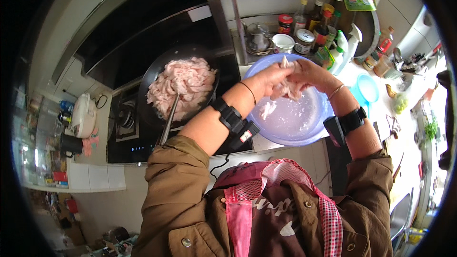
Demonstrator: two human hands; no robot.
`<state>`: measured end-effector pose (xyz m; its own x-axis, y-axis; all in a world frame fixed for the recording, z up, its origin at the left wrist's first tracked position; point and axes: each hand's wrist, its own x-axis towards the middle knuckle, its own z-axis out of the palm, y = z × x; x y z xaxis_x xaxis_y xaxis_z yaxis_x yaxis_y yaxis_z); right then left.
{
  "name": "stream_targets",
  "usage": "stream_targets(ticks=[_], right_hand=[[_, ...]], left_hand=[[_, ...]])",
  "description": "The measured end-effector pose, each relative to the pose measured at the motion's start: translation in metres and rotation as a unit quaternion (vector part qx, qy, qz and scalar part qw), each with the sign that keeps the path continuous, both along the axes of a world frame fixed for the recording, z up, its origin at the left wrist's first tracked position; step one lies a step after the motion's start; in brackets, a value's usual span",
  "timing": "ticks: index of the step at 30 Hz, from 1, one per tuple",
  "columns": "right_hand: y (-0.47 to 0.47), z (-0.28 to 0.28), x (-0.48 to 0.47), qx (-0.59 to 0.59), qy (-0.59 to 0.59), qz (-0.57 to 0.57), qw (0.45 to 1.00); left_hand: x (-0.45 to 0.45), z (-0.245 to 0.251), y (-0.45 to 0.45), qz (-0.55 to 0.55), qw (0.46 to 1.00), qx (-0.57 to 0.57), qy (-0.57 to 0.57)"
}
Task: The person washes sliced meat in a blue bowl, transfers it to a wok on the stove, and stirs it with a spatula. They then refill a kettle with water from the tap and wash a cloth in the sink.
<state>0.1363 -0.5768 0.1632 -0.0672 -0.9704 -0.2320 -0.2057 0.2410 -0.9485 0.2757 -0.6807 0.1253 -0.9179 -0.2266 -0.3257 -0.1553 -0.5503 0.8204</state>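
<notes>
Pieces of pale pink raw meat are squeezed between my left hand and my right hand, above a lavender plastic basin. Cloudy water fills the lower part of the basin, and a small loose piece of meat lies at its left side. To the left, a dark wok on the stove holds a heap of similar pale meat. A metal-handled utensil rests in the heap, its handle towards my left sleeve.
Behind the basin stand sauce bottles, jars, a metal pot and a white cup. White spray bottles and a light blue plastic dipper are at the right. A rice cooker sits far left.
</notes>
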Motion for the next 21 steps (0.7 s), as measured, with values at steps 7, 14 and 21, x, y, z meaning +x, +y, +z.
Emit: stream_targets(ticks=[7,14,21], right_hand=[[-0.111,0.032,0.067,-0.122,0.008,0.098,0.988],[-0.201,0.024,0.156,-0.077,-0.168,0.132,0.974],[-0.240,0.012,0.205,0.031,0.186,0.363,0.913]], left_hand=[[0.098,0.086,-0.064,0.135,0.982,-0.136,0.006],[0.187,0.089,-0.131,0.284,0.907,-0.294,-0.099],[0.254,0.038,-0.174,0.171,0.682,-0.592,-0.393]])
